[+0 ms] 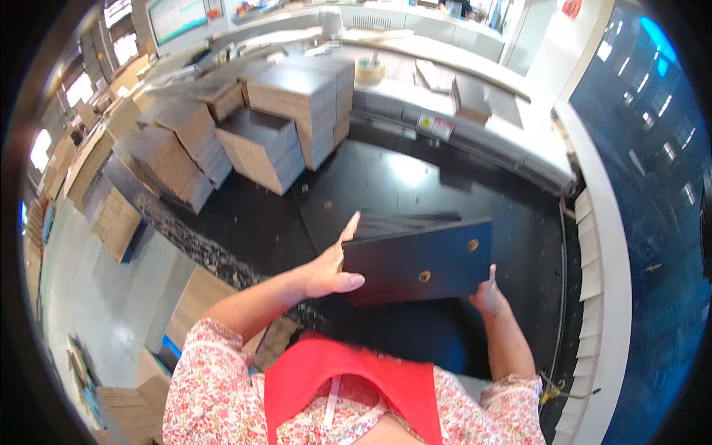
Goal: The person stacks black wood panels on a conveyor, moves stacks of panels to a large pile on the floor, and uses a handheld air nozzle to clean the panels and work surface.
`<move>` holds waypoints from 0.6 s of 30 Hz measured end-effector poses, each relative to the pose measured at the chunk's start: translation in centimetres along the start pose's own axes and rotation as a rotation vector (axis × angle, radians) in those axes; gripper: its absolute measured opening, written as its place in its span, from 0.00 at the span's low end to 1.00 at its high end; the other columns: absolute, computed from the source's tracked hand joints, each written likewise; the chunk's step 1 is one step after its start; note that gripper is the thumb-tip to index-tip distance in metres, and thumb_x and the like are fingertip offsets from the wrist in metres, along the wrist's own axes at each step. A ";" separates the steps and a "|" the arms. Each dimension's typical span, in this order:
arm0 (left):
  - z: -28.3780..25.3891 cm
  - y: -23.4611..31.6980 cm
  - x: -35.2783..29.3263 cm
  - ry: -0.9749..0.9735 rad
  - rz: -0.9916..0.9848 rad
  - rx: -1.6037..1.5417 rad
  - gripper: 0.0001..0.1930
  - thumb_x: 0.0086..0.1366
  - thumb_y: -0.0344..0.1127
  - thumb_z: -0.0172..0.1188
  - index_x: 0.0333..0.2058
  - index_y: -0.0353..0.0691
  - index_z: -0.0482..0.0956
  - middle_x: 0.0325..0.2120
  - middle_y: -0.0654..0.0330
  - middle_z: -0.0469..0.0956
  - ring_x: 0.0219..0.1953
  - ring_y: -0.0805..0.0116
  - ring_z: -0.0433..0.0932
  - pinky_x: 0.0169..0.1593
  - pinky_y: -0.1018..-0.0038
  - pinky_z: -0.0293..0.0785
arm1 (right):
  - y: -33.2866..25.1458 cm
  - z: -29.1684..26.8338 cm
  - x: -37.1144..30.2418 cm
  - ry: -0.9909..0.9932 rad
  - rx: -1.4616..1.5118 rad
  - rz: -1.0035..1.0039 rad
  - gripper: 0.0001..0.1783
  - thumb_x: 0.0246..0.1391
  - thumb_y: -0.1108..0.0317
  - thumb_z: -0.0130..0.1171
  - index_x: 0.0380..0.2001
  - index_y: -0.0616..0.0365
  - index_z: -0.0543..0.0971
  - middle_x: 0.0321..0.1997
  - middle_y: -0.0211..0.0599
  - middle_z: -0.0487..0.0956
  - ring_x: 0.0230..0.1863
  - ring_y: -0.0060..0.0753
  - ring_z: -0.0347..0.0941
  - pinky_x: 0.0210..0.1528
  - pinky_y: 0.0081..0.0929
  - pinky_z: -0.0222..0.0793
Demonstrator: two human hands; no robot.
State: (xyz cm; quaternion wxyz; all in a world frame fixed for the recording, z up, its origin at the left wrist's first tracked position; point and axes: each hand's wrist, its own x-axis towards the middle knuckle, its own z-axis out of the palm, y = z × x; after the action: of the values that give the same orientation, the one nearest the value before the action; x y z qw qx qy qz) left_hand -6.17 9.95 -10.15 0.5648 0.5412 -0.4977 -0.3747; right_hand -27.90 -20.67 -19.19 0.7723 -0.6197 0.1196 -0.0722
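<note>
Head view: dark boards (pixel 393 263), long axis crosswise, in the grip of both hands (pixel 328 271) (pixel 486 298)

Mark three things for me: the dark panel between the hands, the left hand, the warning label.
Dark panel (pixel 400 258): head view, broad face.
Left hand (pixel 326 273): head view, near the thumb's base.
Warning label (pixel 435 126): head view, its middle.

The boards (pixel 400 268) partly hide the right grip (pixel 486 300); their back edges blur. Print on the label (pixel 443 129) is too small to read. The top edge cuts off a person (pixel 466 9).
</note>
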 end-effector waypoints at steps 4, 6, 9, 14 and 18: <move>1.6 -0.7 -0.7 0.023 0.027 0.212 0.73 0.42 0.53 0.73 0.67 0.35 0.20 0.70 0.38 0.29 0.73 0.51 0.30 0.72 0.60 0.31 | -3.1 2.2 -0.9 -0.080 -0.047 -0.165 0.52 0.59 0.28 0.37 0.73 0.53 0.41 0.76 0.36 0.46 0.74 0.37 0.47 0.71 0.39 0.47; 2.1 -1.4 -1.0 0.023 0.092 0.373 0.76 0.38 0.53 0.76 0.68 0.37 0.20 0.69 0.35 0.22 0.73 0.45 0.25 0.71 0.57 0.31 | -3.7 2.9 -1.9 -0.094 -0.110 -0.161 0.54 0.58 0.30 0.42 0.72 0.53 0.35 0.77 0.36 0.39 0.75 0.36 0.41 0.73 0.37 0.44; 2.0 -1.7 -1.0 -0.034 0.212 0.579 0.79 0.37 0.56 0.78 0.67 0.39 0.17 0.68 0.37 0.17 0.72 0.46 0.20 0.71 0.57 0.27 | -3.4 2.1 -2.0 -0.196 -0.072 -0.230 0.56 0.57 0.38 0.52 0.72 0.55 0.33 0.78 0.37 0.37 0.76 0.35 0.38 0.73 0.34 0.41; 2.0 -1.5 -1.0 -0.034 0.199 0.571 0.79 0.35 0.54 0.79 0.68 0.40 0.19 0.68 0.34 0.20 0.72 0.42 0.23 0.71 0.54 0.30 | -5.4 1.6 -2.4 -0.213 -0.153 0.035 0.80 0.30 0.29 0.69 0.71 0.57 0.30 0.77 0.46 0.31 0.78 0.41 0.25 0.74 0.37 0.25; 2.0 -1.4 -0.9 -0.022 0.203 0.610 0.78 0.32 0.50 0.80 0.69 0.39 0.26 0.67 0.28 0.22 0.71 0.36 0.25 0.71 0.52 0.35 | -6.1 1.6 -2.3 -0.290 -0.091 -0.042 0.74 0.33 0.38 0.72 0.73 0.52 0.34 0.77 0.48 0.39 0.77 0.45 0.38 0.73 0.41 0.36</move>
State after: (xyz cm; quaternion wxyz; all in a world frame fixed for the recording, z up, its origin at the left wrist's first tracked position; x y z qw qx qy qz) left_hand -8.11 10.18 -11.84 0.4056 0.6289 -0.6447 -0.1561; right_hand -29.46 -19.89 -12.74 0.7511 -0.6602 -0.0030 0.0076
